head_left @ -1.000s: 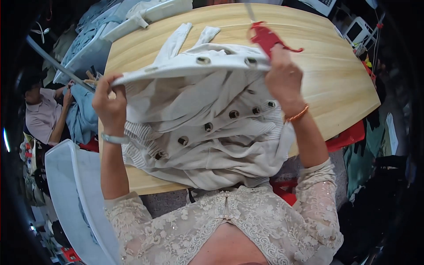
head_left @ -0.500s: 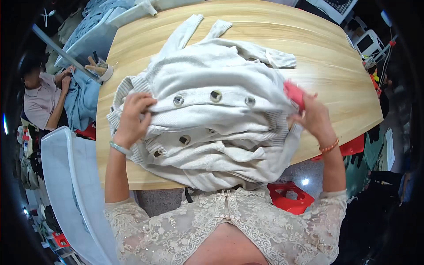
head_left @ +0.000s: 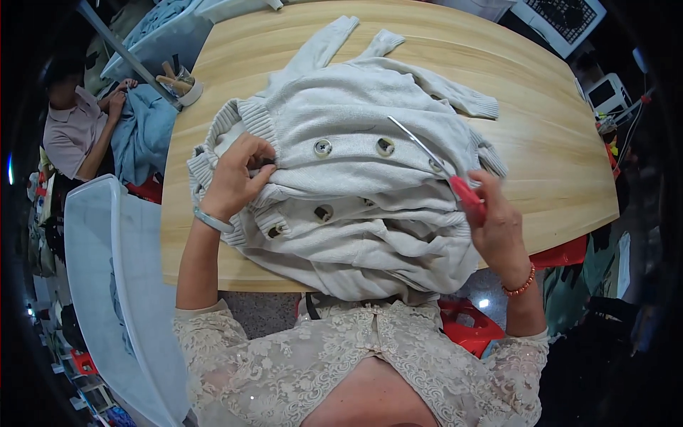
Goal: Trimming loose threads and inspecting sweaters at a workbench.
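Note:
A light grey knitted cardigan (head_left: 320, 117) lies bunched on the wooden table, large buttons running across its front band. Folds of pale knit (head_left: 356, 252) with more buttons lie at the table's near edge. My left hand (head_left: 242, 174) is closed on the ribbed end of the button band, with fingers and thumb pinched together. My right hand (head_left: 498, 220) grips red-handled scissors (head_left: 466, 196). Their long metal blade points up and left over the band, and its tip is above the knit just beyond the row of buttons.
A white plastic bin (head_left: 107, 235) stands left of the table, and another holding blue garments (head_left: 160, 25) is at the far left. A cup of tools (head_left: 186, 92) sits on the table's left edge. Beside it, a person (head_left: 82, 135) handles blue cloth. A red stool (head_left: 469, 327) is below.
The scissors have swung leftward over the button band, so their blade now shows. My left hand has shifted slightly right along the cardigan's edge. The whole view has tilted a little.

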